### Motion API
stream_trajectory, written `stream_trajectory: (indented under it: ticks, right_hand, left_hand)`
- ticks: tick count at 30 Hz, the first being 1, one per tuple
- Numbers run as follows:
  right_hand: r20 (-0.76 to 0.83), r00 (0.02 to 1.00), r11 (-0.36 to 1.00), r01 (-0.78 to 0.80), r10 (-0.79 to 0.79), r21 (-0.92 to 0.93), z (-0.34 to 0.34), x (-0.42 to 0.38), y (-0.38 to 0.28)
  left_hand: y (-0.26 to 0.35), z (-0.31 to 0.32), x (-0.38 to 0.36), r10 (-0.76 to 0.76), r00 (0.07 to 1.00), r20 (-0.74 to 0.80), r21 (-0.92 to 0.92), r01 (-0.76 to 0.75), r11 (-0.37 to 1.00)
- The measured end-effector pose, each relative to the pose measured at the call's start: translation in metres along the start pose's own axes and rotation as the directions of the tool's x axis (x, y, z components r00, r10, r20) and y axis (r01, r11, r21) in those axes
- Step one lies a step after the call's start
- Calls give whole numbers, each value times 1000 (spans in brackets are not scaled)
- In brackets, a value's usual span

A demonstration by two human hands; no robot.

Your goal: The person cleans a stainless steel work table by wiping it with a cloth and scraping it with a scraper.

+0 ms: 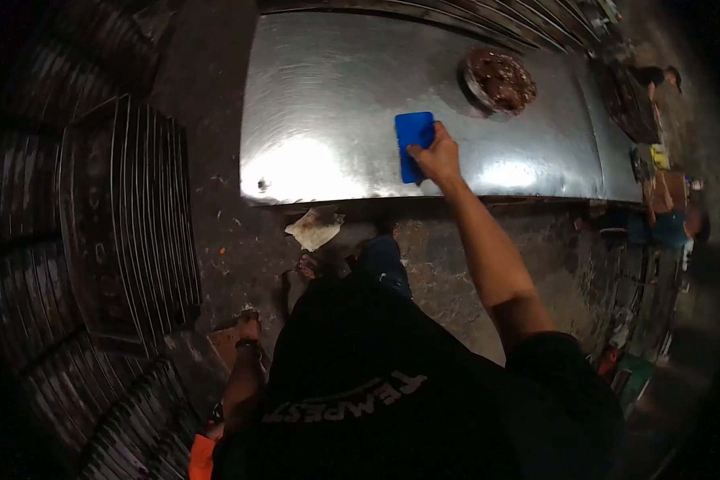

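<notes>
My right hand grips a flat blue plastic scraper near the front edge of the shiny metal table. Thumb and fingers close round the scraper's right side, and it is over or on the tabletop; contact is not plain. Beyond it, to the right, a round bowl holds a glossy dark brown mass. Down at my left side, away from the table, my left hand hangs in shadow with a dark band at the wrist. Its fingers are too dark to make out. A brownish flat piece shows beside it.
Stacks of dark trays stand along the left. A torn pale sheet lies on the stained floor by the table's front edge. More trays line the table's far side. Other people are at the far right.
</notes>
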State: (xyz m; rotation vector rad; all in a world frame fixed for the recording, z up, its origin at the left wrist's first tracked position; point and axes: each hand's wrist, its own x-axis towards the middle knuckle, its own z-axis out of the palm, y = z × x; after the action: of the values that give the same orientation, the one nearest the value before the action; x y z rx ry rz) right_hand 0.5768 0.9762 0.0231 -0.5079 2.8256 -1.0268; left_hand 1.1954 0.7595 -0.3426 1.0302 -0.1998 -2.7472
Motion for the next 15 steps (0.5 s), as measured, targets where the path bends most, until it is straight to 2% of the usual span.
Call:
stream_trajectory:
  ticks: [1,2,3,4,5,6,7,8,9,11,13,15]
  right_hand:
    - [18,1000,998,-16,17,-61,13,-8,-25]
    - [72,997,998,32,-28,-50,31,-14,-44]
    - [110,990,995,77,-83,57,47,-25,-70]
    - [97,987,991,121,-126,60,71,-37,-96]
    - [221,973,995,55,-71,77,93,-46,-127]
    - [284,956,994,43,-70,101,123,-59,-152]
    - [324,934,980,94,-148,177,153,-75,-171]
    - [374,890,947,158,-259,281,162,-92,-195]
    - [354,886,933,195,-299,301,176,-107,-211]
    - [387,883,885,65,-266,461,173,-119,-232]
    - [409,897,925,1,-169,380,140,-113,-235]
    - [328,935,832,-70,-138,550,125,-93,-194]
  left_hand:
    - [0,13,0,21,974,227,-364,65,929]
    - [6,29,-2,-37,996,79,-88,44,995]
    - [14,46,-5,-53,995,-83,196,68,978]
    - [16,50,-6,-34,992,-119,246,63,967]
    - [19,54,-6,-15,988,-154,295,60,954]
    - [17,49,-2,5,998,-68,116,3,993]
    - [20,48,1,36,999,18,-65,-35,997]
    - [29,55,-6,49,995,-84,108,-39,993]
    - [41,68,-12,86,981,-172,277,-35,960]
    - [58,79,-6,88,987,-138,320,-40,947]
    - [68,75,-21,1,997,72,72,-7,997]
    - [60,91,-29,215,968,-132,426,-141,894]
